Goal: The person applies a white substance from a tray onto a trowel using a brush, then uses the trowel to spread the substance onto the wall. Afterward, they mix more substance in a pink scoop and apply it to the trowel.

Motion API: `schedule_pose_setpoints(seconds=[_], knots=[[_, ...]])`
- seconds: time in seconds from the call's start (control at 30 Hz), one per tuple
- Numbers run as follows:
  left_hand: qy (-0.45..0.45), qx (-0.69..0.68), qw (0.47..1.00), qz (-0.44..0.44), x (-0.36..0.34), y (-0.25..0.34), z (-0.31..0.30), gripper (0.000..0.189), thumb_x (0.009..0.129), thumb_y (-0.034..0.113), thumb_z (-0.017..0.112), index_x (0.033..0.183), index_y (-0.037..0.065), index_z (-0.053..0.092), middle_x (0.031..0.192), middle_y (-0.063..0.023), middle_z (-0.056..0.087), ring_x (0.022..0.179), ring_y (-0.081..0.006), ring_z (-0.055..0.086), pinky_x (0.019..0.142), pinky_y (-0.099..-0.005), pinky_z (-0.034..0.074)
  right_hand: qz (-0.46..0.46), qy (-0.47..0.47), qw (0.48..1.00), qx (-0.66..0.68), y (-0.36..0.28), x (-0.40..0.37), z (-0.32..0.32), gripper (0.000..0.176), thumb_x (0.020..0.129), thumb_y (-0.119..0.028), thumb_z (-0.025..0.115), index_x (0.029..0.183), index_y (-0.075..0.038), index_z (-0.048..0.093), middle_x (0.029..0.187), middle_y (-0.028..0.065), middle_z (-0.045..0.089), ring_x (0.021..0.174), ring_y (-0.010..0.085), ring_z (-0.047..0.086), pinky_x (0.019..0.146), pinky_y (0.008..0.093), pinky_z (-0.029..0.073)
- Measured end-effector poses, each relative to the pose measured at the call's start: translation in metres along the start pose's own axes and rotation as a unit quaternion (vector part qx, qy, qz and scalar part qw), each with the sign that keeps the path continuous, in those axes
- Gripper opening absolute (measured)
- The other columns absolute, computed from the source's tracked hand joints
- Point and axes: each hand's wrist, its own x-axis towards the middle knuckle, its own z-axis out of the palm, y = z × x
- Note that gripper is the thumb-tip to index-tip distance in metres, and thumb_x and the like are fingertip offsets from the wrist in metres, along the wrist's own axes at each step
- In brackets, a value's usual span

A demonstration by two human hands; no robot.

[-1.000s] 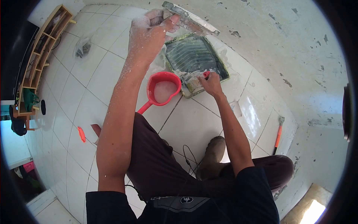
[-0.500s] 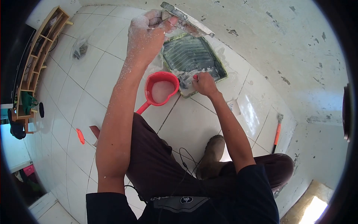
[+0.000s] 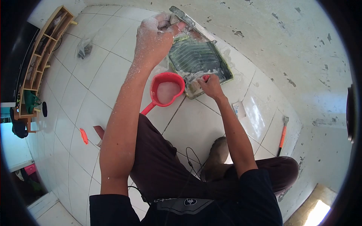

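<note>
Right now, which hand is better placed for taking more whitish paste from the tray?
Probably the right hand: it grips the red-handled tool low at the whitish paste in the tray. The left hand is raised, holding a flat plate.

Counted on the tiled floor [image 3: 192, 118]: one ridged tray [image 3: 198, 56], one red dipper [image 3: 154, 88], one orange-handled tool [image 3: 282, 138] at right, one orange item [image 3: 83, 136], one plastic bag [image 3: 83, 49] and one shelf unit [image 3: 44, 54] at left. In two hands [image 3: 154, 39]: one flat tool [image 3: 181, 14] and one red-handled tool [image 3: 206, 77].
</note>
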Motion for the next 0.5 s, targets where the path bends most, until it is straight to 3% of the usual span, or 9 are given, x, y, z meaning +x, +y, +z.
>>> schedule_pose_setpoints(seconds=[0.13, 0.2, 0.3, 0.43, 0.5], knots=[[-0.009, 0.013, 1.000, -0.002, 0.002, -0.004, -0.001, 0.037, 0.093, 0.030, 0.074, 0.113, -0.001, 0.071, 0.097, -0.0089, 0.075, 0.091, -0.0159, 0.071, 0.074, -0.0297, 0.058, -0.010, 0.013, 1.000, -0.007, 0.005, 0.010, -0.016, 0.035, 0.081, -0.022, 0.074, 0.065, 0.006, 0.061, 0.063, 0.0259, 0.061, 0.061, 0.0372, 0.064, 0.062, 0.0468, 0.049], [-0.007, 0.028, 1.000, 0.001, 0.002, -0.005, -0.002, 0.035, 0.094, 0.030, 0.073, 0.111, -0.001, 0.071, 0.096, -0.0090, 0.075, 0.089, -0.0157, 0.071, 0.074, -0.0300, 0.058, 0.047, 0.018, 0.994, 0.099, 0.002, 0.013, -0.021, 0.036, 0.079, -0.024, 0.077, 0.064, 0.006, 0.062, 0.059, 0.0212, 0.060, 0.056, 0.0315, 0.062, 0.059, 0.0446, 0.049], [-0.007, 0.016, 1.000, 0.001, 0.002, -0.006, 0.000, 0.034, 0.094, 0.029, 0.073, 0.109, -0.001, 0.072, 0.095, -0.0088, 0.074, 0.087, -0.0151, 0.070, 0.074, -0.0301, 0.058, 0.046, -0.027, 0.999, 0.005, 0.001, 0.009, -0.019, 0.036, 0.079, -0.024, 0.079, 0.065, 0.006, 0.064, 0.058, 0.0174, 0.062, 0.053, 0.0252, 0.061, 0.058, 0.0415, 0.049], [-0.014, 0.034, 0.999, -0.008, 0.002, -0.010, 0.000, 0.033, 0.093, 0.029, 0.074, 0.108, 0.000, 0.072, 0.094, -0.0086, 0.074, 0.086, -0.0151, 0.070, 0.074, -0.0295, 0.058, 0.068, -0.006, 0.997, 0.045, 0.019, 0.002, -0.024, 0.035, 0.079, -0.024, 0.080, 0.068, 0.006, 0.067, 0.059, 0.0151, 0.065, 0.053, 0.0219, 0.060, 0.057, 0.0392, 0.049], [-0.026, 0.061, 0.998, -0.021, 0.000, -0.008, 0.002, 0.033, 0.091, 0.029, 0.075, 0.108, 0.001, 0.072, 0.093, -0.0104, 0.075, 0.084, -0.0167, 0.069, 0.076, -0.0316, 0.057, 0.113, 0.002, 0.990, 0.088, 0.028, 0.000, -0.033, 0.034, 0.083, -0.024, 0.079, 0.065, 0.001, 0.067, 0.060, 0.0028, 0.062, 0.055, 0.0103, 0.054, 0.052, 0.0321, 0.044]])
